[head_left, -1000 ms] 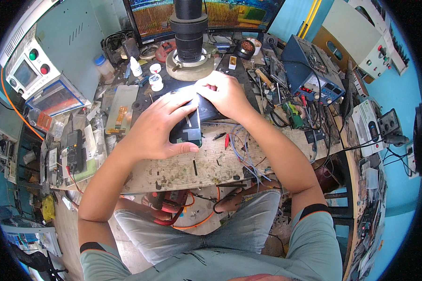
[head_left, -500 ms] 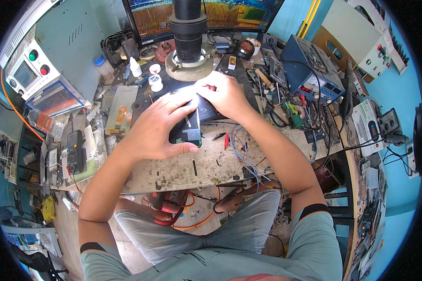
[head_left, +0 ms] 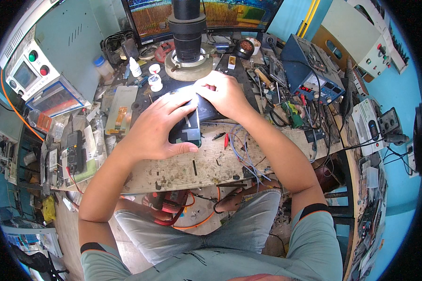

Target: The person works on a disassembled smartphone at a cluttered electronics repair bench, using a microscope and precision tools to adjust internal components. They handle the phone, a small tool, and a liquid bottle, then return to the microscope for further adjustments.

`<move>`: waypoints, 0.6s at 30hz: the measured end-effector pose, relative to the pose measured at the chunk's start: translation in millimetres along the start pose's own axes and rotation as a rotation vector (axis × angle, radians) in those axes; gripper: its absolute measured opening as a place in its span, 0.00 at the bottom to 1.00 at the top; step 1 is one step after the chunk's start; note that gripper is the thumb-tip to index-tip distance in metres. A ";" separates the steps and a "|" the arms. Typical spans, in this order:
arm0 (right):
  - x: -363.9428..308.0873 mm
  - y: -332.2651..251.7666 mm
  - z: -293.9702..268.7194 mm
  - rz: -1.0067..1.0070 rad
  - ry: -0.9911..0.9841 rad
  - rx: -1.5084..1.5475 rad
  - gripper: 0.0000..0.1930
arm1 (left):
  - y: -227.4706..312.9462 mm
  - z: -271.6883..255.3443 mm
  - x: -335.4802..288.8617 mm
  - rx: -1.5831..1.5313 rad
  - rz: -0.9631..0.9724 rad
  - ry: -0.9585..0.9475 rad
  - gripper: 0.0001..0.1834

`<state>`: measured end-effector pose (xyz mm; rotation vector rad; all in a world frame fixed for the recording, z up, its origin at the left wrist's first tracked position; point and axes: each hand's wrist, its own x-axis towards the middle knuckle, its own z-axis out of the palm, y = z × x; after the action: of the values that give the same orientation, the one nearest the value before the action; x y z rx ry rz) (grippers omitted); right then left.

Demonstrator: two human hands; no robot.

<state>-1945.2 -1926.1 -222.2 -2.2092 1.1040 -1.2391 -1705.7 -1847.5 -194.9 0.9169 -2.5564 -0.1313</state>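
Note:
Under the microscope [head_left: 187, 35] lies a dark, flat phone-like panel [head_left: 186, 135] with a pale strip along its edge. My left hand [head_left: 162, 124] grips it, fingers across the top and thumb at the near edge. A black flat piece [head_left: 207, 110] sits to its right, partly beneath my right hand [head_left: 224, 96]. That hand is closed, thumb and fingers pinched together at the panel's far end in bright light. What the pinch holds is too small and hidden to tell.
Behind the microscope stands a monitor [head_left: 150, 25]. White jars [head_left: 155, 83] and a dropper bottle [head_left: 135, 68] are at the left; tools and a blue power supply [head_left: 314, 70] crowd the right. Wires with a red clip [head_left: 226, 140] lie near the bench's front edge.

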 end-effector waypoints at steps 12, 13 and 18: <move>0.4 5.0 2.4 -0.024 0.002 0.001 0.12 | 0.4 -1.6 0.5 0.000 -0.009 -0.019 0.54; 0.5 4.4 2.5 -0.021 0.001 0.005 0.12 | -0.2 -0.9 -0.1 0.009 -0.009 -0.018 0.54; 1.1 3.0 1.9 -0.026 0.000 0.013 0.11 | -0.5 -1.5 -0.6 0.013 -0.005 -0.018 0.54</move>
<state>-1944.6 -1928.9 -224.5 -2.2206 1.0675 -1.2530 -1704.3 -1847.4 -193.9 0.9319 -2.5748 -0.1250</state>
